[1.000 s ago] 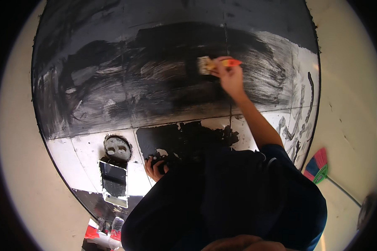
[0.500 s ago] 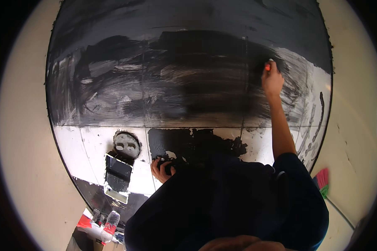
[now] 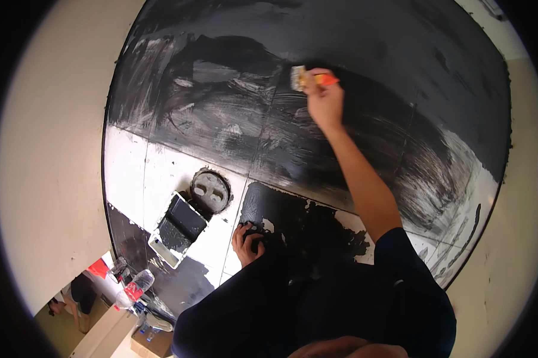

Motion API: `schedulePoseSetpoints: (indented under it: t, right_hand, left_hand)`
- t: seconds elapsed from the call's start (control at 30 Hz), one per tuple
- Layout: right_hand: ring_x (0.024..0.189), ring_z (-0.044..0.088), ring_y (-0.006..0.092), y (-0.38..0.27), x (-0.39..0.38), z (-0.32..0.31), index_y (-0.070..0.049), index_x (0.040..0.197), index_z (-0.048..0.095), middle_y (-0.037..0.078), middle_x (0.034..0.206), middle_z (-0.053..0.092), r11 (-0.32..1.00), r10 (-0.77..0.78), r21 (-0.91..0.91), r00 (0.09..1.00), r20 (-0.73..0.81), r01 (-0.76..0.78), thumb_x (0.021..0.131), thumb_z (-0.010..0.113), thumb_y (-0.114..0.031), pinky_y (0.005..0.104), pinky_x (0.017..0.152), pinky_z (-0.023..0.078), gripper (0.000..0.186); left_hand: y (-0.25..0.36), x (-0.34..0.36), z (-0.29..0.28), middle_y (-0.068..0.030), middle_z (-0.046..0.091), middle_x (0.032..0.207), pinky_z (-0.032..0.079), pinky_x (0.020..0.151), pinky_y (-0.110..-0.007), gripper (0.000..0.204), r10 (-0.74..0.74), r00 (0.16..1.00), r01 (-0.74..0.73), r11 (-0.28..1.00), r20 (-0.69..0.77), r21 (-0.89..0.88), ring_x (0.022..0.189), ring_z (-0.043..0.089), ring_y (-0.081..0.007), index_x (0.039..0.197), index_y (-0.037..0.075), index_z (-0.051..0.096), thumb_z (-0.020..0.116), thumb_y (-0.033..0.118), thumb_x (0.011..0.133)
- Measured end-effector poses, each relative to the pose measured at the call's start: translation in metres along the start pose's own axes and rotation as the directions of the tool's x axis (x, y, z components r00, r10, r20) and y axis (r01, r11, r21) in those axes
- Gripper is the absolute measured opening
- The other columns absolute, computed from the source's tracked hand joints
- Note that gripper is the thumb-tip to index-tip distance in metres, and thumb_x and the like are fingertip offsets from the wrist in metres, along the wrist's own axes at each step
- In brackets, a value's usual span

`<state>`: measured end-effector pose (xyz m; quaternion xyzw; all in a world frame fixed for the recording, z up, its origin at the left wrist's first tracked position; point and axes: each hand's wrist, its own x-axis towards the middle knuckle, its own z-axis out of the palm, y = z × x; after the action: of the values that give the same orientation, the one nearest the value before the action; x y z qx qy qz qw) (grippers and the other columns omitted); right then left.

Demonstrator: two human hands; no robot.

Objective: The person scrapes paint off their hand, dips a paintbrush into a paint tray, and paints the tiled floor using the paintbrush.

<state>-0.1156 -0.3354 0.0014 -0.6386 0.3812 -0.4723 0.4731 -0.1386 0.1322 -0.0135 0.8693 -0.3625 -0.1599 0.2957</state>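
My right hand grips a paintbrush with an orange and yellow handle. Its pale bristles point left, over the black-coated area of the tiled surface. Lower down and to the left, my left hand rests on the edge of a black patch on white tile, its bent fingers apart. A white rectangular tray with black coating inside stands left of that hand. Just beyond the tray is a round grey drain cover with two oval recesses.
Plain pale walls border the surface on both sides. At lower left lie a clear plastic bottle with a red label and a cardboard box. Another person is partly visible beyond them. Bare white tile shows at left.
My right hand has swept the brush left across the black coating, and its bristles now show. The view has turned, tilting the tiles. My left hand stays by the black patch.
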Motion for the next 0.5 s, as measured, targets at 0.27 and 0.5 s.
schedulePoseSetpoints:
  t: [0.27, 0.5]
  right_hand:
    - [0.092, 0.071, 0.0241, -0.008, 0.002, -0.279, 0.002, 0.111, 0.061, 0.016, 0.104, 0.068, 0.952, 0.134, -0.183, 0.873, -0.468, -0.245, 0.099, 0.067, -0.02, 0.0354, 0.074, 0.065, 0.026]
    - [0.081, 0.069, 0.0463, -0.026, -0.042, -0.357, -0.007, 0.105, 0.066, 0.024, 0.081, 0.071, 0.058, -0.109, -0.944, 0.938, -0.33, -0.325, 0.096, 0.059, -0.034, 0.0567, 0.073, 0.053, 0.029]
  left_hand:
    - [0.004, 0.004, -0.009, -0.0114, 0.06, 0.128, 0.034, 0.112, -0.054, 0.027, -0.039, 0.999, 0.038, 0.999, -0.01, -0.023, 0.133, 0.046, -0.0412, 0.087, 0.013, 0.072, 0.071, 0.006, 0.062]
    - [0.003, 0.01, -0.014, -0.0098, 0.057, 0.131, 0.031, 0.112, -0.052, 0.024, -0.024, 0.998, 0.027, 0.998, 0.056, -0.057, 0.136, 0.041, -0.0391, 0.089, 0.013, 0.072, 0.07, 0.007, 0.066]
